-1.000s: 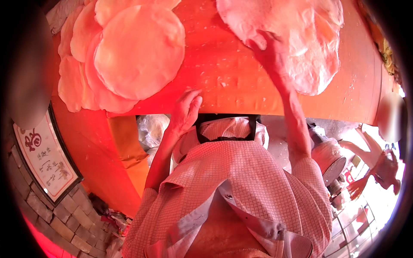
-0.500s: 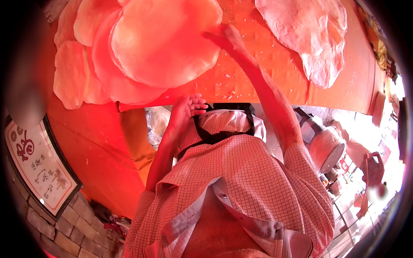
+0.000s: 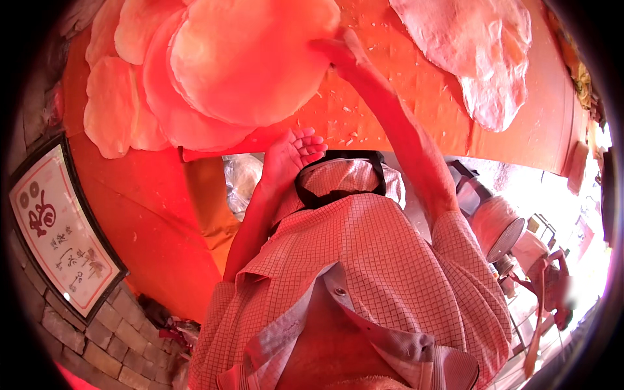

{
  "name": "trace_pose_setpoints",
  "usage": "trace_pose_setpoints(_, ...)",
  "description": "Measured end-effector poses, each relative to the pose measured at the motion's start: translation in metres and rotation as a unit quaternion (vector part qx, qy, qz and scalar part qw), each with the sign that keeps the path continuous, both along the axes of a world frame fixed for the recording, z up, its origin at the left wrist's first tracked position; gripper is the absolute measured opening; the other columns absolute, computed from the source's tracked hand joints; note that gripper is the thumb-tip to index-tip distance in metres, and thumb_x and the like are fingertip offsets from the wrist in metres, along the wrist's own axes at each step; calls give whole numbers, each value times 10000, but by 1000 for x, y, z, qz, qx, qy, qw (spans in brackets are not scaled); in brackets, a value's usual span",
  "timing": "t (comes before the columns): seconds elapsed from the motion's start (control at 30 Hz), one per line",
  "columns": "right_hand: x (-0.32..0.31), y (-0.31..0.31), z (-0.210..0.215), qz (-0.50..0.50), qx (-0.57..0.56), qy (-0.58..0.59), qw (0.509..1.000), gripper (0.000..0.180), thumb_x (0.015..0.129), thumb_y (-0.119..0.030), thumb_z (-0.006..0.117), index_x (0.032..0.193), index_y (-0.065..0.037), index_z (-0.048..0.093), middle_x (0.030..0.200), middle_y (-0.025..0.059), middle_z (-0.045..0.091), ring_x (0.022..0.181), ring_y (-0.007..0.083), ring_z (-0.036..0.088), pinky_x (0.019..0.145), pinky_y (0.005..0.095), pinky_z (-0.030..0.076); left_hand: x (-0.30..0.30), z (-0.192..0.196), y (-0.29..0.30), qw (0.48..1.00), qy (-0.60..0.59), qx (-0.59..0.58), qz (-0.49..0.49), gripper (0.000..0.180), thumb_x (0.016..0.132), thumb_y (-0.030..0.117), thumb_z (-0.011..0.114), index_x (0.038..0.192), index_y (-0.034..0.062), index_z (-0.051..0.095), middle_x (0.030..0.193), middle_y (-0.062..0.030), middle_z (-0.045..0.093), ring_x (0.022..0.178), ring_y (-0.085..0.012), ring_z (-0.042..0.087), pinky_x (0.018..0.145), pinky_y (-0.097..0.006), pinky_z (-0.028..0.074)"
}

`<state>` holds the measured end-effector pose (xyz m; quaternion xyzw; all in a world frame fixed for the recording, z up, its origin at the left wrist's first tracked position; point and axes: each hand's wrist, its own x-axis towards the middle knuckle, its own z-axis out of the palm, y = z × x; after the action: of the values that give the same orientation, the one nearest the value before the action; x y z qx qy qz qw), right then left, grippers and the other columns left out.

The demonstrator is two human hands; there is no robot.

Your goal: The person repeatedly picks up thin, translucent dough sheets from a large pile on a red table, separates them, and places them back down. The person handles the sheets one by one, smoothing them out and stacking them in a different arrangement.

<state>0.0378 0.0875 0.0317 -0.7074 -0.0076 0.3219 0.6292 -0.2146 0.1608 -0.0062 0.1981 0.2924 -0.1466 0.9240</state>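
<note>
Large round thin sheets, looking like flatbreads, overlap in a pile at the far left of the orange-covered table (image 3: 364, 123). My right hand (image 3: 346, 55) is at the right edge of the top round sheet (image 3: 253, 58). One of its digits stretches out over that edge, and the others stand apart from it over the cloth. Whether any finger goes under the sheet is hidden. Close to the table's front edge my left hand (image 3: 294, 155) is turned palm up, fingers loosely bent and apart, with nothing in it.
More pale, wrinkled sheets (image 3: 474, 52) lie at the far right, partly over one another. Small crumbs dot the cloth. A framed sign (image 3: 68, 227) leans at the left above stone paving (image 3: 97, 338). At the right stand a round container (image 3: 497, 227) and a person's hand (image 3: 552, 286), blurred.
My left hand has turned its palm further upward and shifted slightly right. My right hand stays at the sheet's edge. The view has tilted a little. The other person's hand has moved.
</note>
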Motion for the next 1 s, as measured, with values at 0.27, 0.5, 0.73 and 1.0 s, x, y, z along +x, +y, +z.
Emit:
trace_pose_setpoints(0.27,-2,-54,138,27,146,-85,985,232,763,-60,703,985,0,675,844,36,675,726,99,633,612,226,470,38,1,9,974,-120,-125,147,506,992,374,351,1302,-18,431,1299,-190,500,1182,-344,501,1007,-448,414)
trace_pose_setpoints(0.5,38,-202,5,41,-194,-190,962,410,750,-232,723,1065,16,638,886,102,688,814,220,662,720,329,510,70,19,11,956,-129,-93,247,575,981,429,374,1435,82,318,1436,-122,401,1298,-316,402,1088,-475,319)
trace_pose_setpoints(0.73,-42,-115,50,141,-153,-336,919,641,687,-307,840,1227,-63,593,1148,137,641,1033,239,624,872,366,512,85,62,4,971,-123,135,153,611,971,419,458,1432,52,295,1402,-109,427,1275,-283,430,1051,-439,368)
trace_pose_setpoints(1.0,-52,-104,75,226,-29,-206,952,248,785,-123,745,987,6,683,961,121,675,858,193,659,769,310,539,94,78,-4,967,-166,153,118,557,960,311,535,1387,15,335,1323,-116,482,1215,-255,489,1021,-413,401)
